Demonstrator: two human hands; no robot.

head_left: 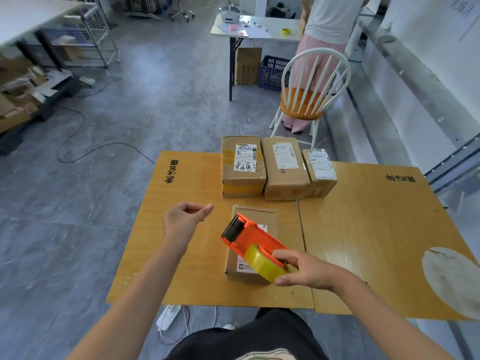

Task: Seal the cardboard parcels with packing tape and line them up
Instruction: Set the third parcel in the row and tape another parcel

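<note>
Orange tape dispenser [249, 236] with a yellowish tape roll [262, 263], gripped by right hand [304, 271], fingers wrapped round roll and handle; cutter end tilted up and away, held over the open parcel [255, 214]. That parcel lies toward the near edge of the wooden table [187, 255], close to the seam with the second table [376, 229]; can't tell if the dispenser touches it. Left hand [184, 216] is above the table left of that parcel, fingers curled in, thumb out, nothing seen in it. At the far edge, three parcels in a row, sides touching: taped parcel [242, 165] with handwritten label, middle parcel [284, 167], small parcel [319, 170] over the seam. White chair [309, 94] with orange seat beyond the far edge, a person [330, 19] standing behind it. Power strip [168, 317] on the floor under the near edge
</note>
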